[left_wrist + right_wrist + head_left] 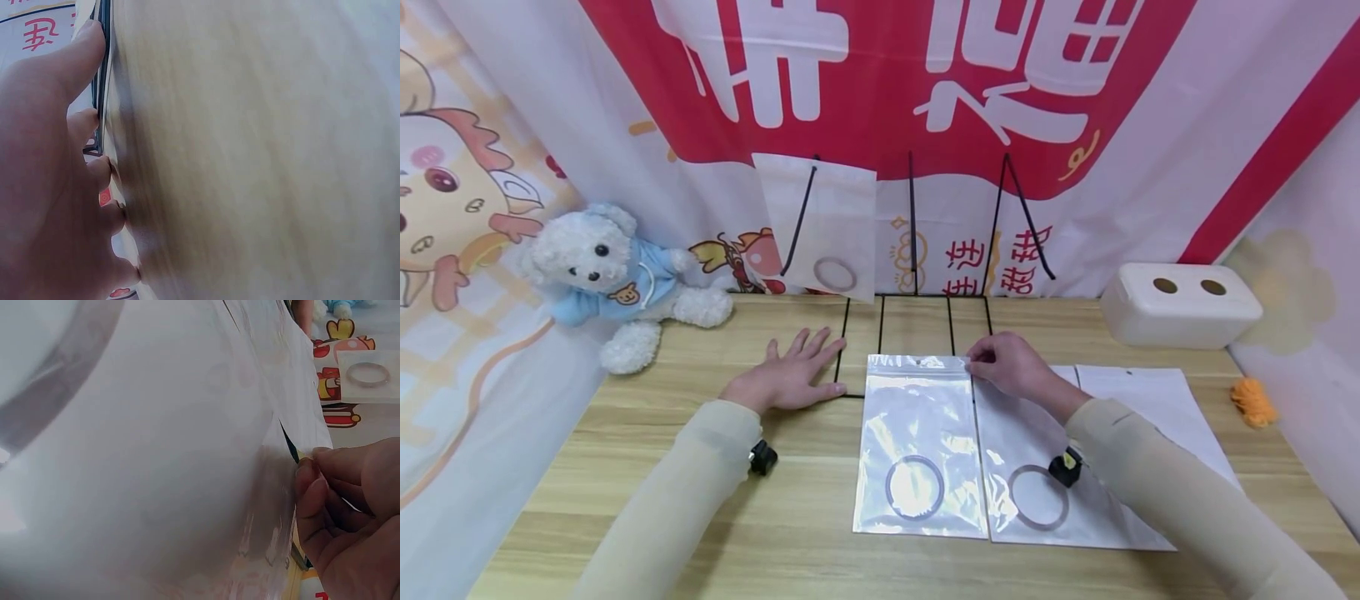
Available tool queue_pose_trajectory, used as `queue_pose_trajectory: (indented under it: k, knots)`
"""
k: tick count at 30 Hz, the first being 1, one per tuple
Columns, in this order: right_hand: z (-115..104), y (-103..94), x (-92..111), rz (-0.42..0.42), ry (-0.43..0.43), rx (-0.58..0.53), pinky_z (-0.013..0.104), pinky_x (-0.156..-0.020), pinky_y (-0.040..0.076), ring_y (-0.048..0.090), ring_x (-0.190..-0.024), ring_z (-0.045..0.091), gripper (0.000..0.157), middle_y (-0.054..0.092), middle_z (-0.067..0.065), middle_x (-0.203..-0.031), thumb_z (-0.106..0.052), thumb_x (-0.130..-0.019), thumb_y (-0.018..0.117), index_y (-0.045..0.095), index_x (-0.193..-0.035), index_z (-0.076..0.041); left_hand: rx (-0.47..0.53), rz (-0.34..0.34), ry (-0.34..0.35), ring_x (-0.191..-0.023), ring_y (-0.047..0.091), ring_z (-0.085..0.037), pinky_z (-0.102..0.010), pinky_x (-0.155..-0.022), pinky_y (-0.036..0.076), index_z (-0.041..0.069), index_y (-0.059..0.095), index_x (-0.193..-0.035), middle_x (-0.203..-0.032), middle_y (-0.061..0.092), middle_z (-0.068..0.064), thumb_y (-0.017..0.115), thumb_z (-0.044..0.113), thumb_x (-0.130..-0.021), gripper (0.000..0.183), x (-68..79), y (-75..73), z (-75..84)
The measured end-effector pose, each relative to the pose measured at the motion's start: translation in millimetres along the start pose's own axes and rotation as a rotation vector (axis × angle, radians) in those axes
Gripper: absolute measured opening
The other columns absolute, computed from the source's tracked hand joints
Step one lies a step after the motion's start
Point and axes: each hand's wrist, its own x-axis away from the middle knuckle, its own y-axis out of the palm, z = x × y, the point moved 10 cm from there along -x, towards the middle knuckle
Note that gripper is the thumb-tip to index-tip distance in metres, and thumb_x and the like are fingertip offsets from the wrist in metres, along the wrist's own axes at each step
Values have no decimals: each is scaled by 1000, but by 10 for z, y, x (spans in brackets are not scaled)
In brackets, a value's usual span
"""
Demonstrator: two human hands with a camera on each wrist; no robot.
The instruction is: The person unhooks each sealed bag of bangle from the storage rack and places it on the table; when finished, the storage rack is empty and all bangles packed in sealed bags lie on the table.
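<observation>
My left hand (793, 372) lies flat on the wooden table with its fingers spread. The fingertips are beside a black wire frame (881, 329). My right hand (1011, 367) pinches a zip bag's top corner, where two bags meet; I cannot tell which bag's corner it is. The left zip bag (917, 417) lies flat, shiny, with a ring (914, 487) outlined near its bottom. Beside it, under my right forearm, lies a second zip bag (1000, 450) with a similar ring (1037, 525). In the right wrist view, finger and thumb meet at the bag edge.
A third bag (820, 217) with a ring leans upright on the black frame. White sheets or bags (1157, 417) lie at right. A teddy bear (602, 267) sits at back left. A white box (1180, 304) with two holes and an orange bundle (1253, 402) stand at right.
</observation>
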Motion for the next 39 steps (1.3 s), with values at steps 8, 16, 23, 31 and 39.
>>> queue_pose_trajectory:
  k: [8,16,23,31,39]
  knots:
    - [4,-5,-10,2,-2,35,34,-81,58,65,-94,20,19,75,8,-106,-21,-106,70,79,-116,-7,8,-6,-2,-169,-6,-46,-87,-122,-5,29,10,-176,-184,-3,-10,46,69,-108,87,6,-6,9]
    - [-33,2,-20,-3,-46,76,36,-82,59,67,-93,20,20,76,8,-106,-21,-107,69,79,-116,-7,2,-2,3,-169,-5,-46,-87,-123,-4,29,10,-176,-184,-2,-10,46,69,-108,87,14,-10,14]
    - [-57,3,-17,-1,-75,104,37,-81,59,67,-91,20,16,77,7,-102,-20,-106,70,80,-112,-9,-5,1,6,-169,-5,-47,-88,-122,-3,28,10,-176,-184,-2,-11,46,68,-108,87,12,-4,19]
    - [-74,-1,-9,-13,-108,113,41,-87,61,69,-95,20,16,78,7,-106,-20,-107,69,80,-113,-10,-1,3,10,-168,-5,-48,-88,-122,-4,29,10,-176,-184,-2,-11,46,68,-108,86,8,3,12]
    - [-47,-243,-28,59,-167,82,43,-88,62,70,-98,23,22,78,11,-111,-18,-107,69,78,-122,-4,-3,13,9,-169,-4,-47,-88,-122,-5,29,11,-176,-184,-1,-12,46,70,-107,87,-12,15,-13]
